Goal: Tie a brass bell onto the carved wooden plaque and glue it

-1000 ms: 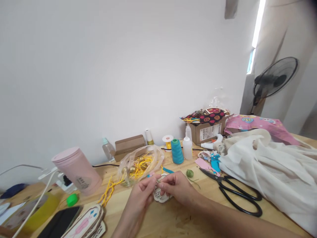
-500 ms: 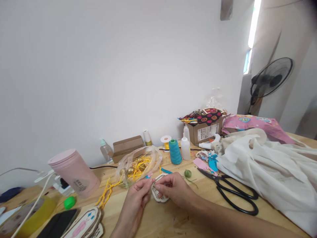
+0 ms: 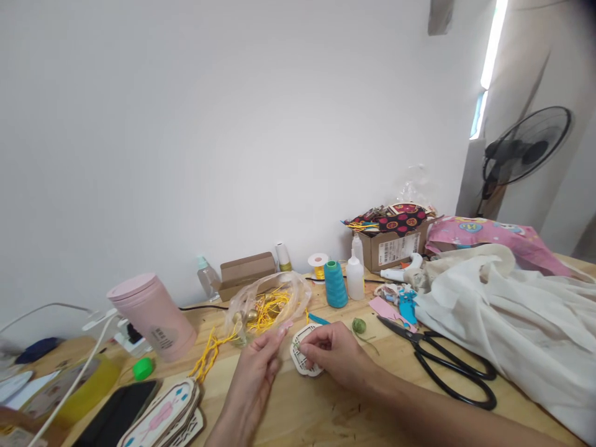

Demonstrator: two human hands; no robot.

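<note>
The worktop (image 3: 284, 416) gives a bare stretch just below both grips, so the wrists could rest there for steadier fine work. Well to the right of the right grip lie the black-handled scissors (image 3: 437, 354), blades pointing leftward; that forearm should stay near side of them. The right grip (image 3: 338, 359) is drawn together over the openwork wooden piece (image 3: 313, 367), seemingly pinching it, though the fingers hide the exact contact. The left grip (image 3: 258, 365) sits just left of the piece, thumb beside forefinger; I cannot tell whether anything is between them. Steadying the wood by its rim would keep its thin lattice from being stressed. Beyond the right grip, to its right, rests a green yarn ball (image 3: 358, 325), best left free of the forearm. Smallest, a green strand (image 3: 297, 346) shows at the right fingertips; a light, even pull should suit it.
</note>
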